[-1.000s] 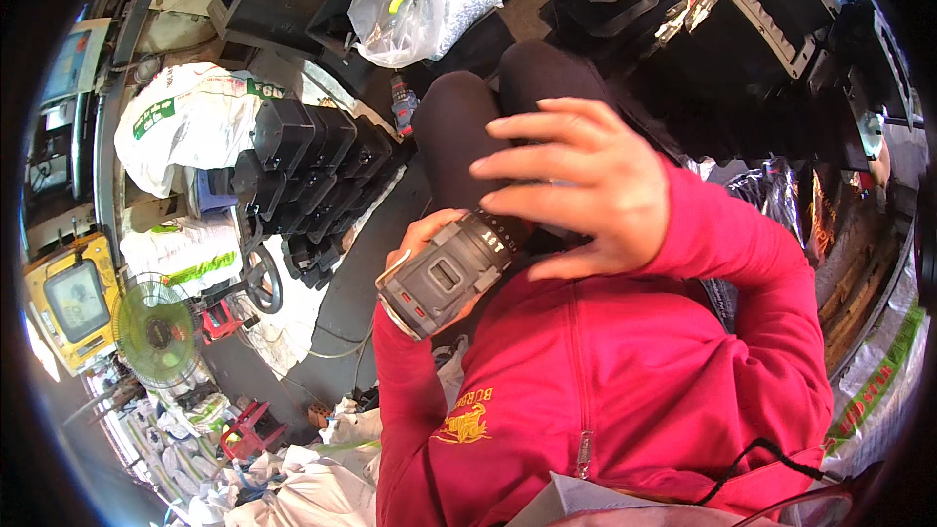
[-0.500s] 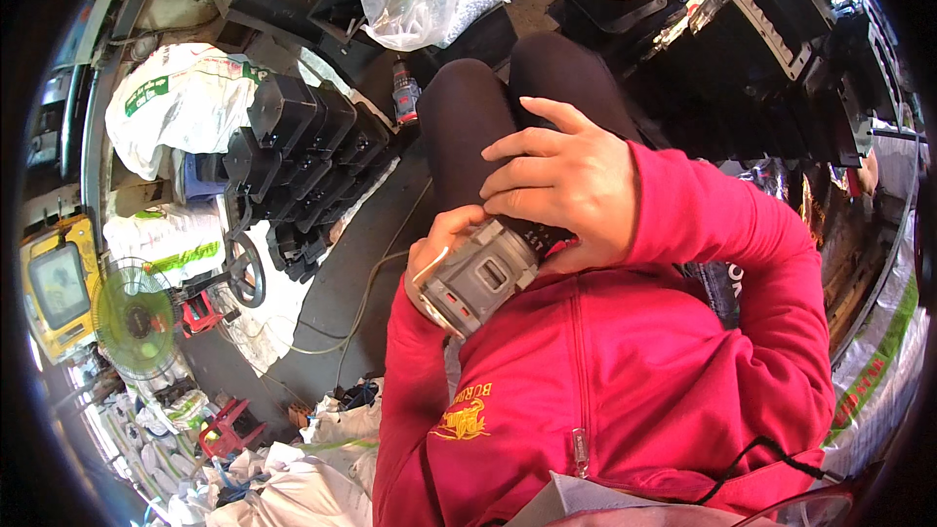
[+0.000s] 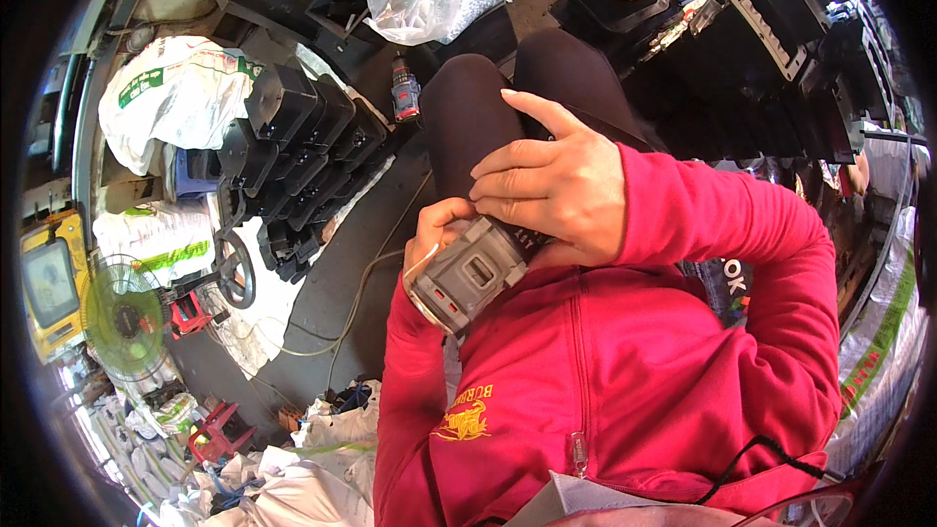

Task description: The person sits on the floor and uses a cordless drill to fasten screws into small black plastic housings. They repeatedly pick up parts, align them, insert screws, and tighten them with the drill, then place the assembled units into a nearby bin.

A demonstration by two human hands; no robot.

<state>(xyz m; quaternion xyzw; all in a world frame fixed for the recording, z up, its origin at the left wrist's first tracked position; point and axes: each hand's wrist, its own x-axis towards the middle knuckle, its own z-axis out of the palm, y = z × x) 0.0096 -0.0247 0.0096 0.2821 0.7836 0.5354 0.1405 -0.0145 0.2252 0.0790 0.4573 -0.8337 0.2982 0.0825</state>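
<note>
In my lap I hold a cordless drill (image 3: 470, 278) with a grey battery base turned up toward me and a black body beyond it. My left hand (image 3: 435, 234) is wrapped round its left side, most fingers hidden beneath. Across the black part lies my right hand (image 3: 556, 190), its thumb on the near side and its other fingers over the top, index finger stretched forward. The drill's front end and whatever lies under my right palm are hidden. On the floor beyond my left knee stands a second drill (image 3: 405, 93), red and grey, touched by neither hand.
Black box-like parts are stacked at the left (image 3: 293, 141) and more black parts (image 3: 737, 88) at the right. Ahead sits a clear plastic bag (image 3: 434, 0) with small pieces. A cable (image 3: 363, 298) runs over the floor; a green fan (image 3: 125, 322) stands far left.
My right hand has moved slightly left and lower over the drill, its fingers now closer together. The drill and my left hand have shifted slightly left.
</note>
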